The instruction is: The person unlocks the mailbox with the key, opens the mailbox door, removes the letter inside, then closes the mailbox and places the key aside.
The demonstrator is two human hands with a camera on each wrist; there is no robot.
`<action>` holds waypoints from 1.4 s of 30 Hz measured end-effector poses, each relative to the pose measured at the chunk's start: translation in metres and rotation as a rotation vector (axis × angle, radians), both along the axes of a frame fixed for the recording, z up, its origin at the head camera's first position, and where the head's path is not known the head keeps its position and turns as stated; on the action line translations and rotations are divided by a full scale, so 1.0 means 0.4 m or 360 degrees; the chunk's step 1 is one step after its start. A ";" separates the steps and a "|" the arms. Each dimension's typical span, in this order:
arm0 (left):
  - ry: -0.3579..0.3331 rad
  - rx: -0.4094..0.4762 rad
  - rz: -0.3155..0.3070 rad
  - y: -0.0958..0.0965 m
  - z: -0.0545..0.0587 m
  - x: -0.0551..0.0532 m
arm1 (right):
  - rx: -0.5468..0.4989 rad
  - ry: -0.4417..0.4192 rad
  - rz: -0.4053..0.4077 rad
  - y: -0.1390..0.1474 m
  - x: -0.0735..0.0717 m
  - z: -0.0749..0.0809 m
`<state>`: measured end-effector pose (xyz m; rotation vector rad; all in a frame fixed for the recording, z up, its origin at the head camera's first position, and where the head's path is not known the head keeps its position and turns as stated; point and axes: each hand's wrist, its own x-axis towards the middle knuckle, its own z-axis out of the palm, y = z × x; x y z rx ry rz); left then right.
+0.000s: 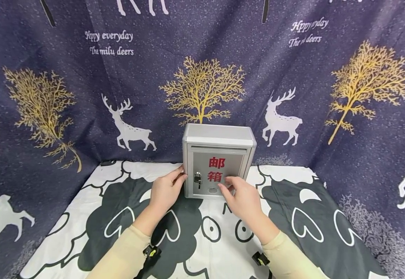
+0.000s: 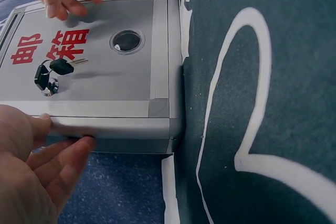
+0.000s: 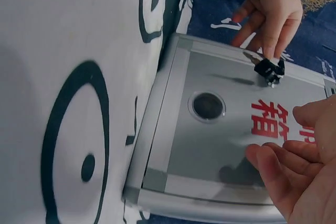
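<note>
A silver metal mailbox (image 1: 219,135) with red characters on its front door stands upright. Two black-headed keys (image 2: 62,67) hang at the lock on its left, one of them in the lock. My left hand (image 1: 166,190) rests against the box's left side, thumb at the front edge and fingers extended along the side panel. In front of the door's lower right is my right hand (image 1: 242,197), its fingers loosely bent with nothing between them. A round window (image 3: 207,106) sits low in the door.
A white and dark cloth (image 1: 220,252) with cartoon sheep covers the table under the box. Behind it hangs a dark blue curtain (image 1: 202,35) with deer and gold trees. Small black straps (image 1: 151,252) circle both sleeves.
</note>
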<state>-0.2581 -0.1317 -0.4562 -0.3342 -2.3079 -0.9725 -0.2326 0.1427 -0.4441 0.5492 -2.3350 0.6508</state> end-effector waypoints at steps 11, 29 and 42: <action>0.0042 -0.0005 0.0003 0.001 -0.005 -0.005 | 0.0026 -0.0030 0.0070 -0.060 -0.017 0.005; 0.0067 -0.0018 0.0011 0.001 -0.004 -0.002 | 0.0042 -0.0055 0.0113 -0.131 -0.029 0.004; 0.0068 -0.0021 0.0000 -0.002 -0.005 -0.001 | 0.0087 -0.0204 0.0085 -0.168 -0.033 0.005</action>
